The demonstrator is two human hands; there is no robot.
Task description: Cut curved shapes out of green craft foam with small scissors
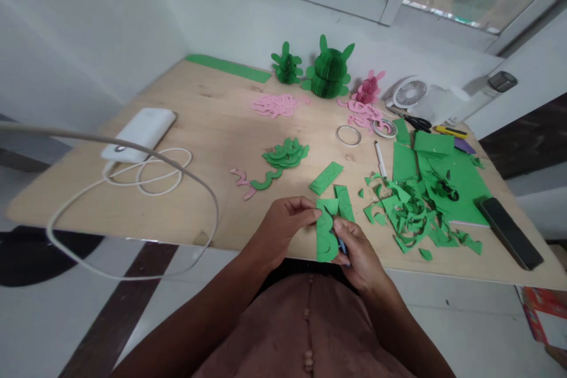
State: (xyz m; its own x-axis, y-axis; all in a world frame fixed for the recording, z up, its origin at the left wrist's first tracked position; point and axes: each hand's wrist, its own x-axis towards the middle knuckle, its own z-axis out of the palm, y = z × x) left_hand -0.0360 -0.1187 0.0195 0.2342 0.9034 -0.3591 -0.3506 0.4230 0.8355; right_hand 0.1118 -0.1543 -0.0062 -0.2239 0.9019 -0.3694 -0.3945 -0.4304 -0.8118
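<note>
One line-marked green paper [326,244], held

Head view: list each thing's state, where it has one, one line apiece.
Green strip: partly cut, right edge scalloped
Left hand: pinching green strip
Right hand: gripping blue-handled scissors
Black scissors: lying down
Green scraps: scattered
Phone: lying flat, screen dark
Bottle: lid on
Fan: upright, running or stopped unclear
Large green paper figure: standing, fanned open
</note>
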